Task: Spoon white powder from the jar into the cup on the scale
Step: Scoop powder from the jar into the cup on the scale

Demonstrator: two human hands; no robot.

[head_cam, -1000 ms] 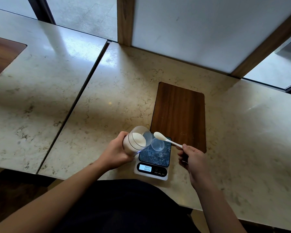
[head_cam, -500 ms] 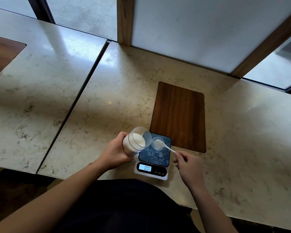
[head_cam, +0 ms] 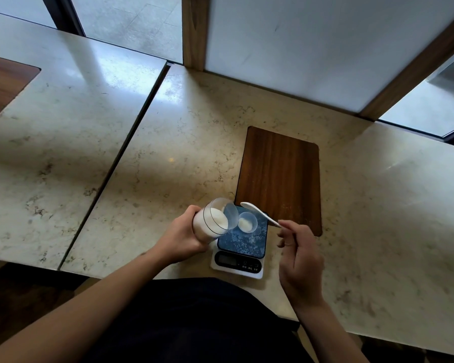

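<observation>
My left hand [head_cam: 182, 237] grips a clear jar [head_cam: 215, 220] of white powder, tilted with its mouth toward the right, just left of the scale. A small clear cup [head_cam: 247, 222] with white powder in its bottom stands on the blue top of the scale [head_cam: 240, 251]. My right hand [head_cam: 299, 260] pinches the handle of a white spoon [head_cam: 260, 214]. The spoon's bowl hangs just above and behind the cup and looks empty. The scale's display is dark and unreadable.
A dark wooden board [head_cam: 279, 176] lies flat in the marble counter [head_cam: 184, 153] right behind the scale. A seam [head_cam: 126, 150] splits the counter from a second slab on the left. A white wall panel with wood framing [head_cam: 192, 32] stands at the back.
The spoon dipped into the cup half a second ago and has since lifted up and back. White powder now lies in the cup. The jar has stayed in place.
</observation>
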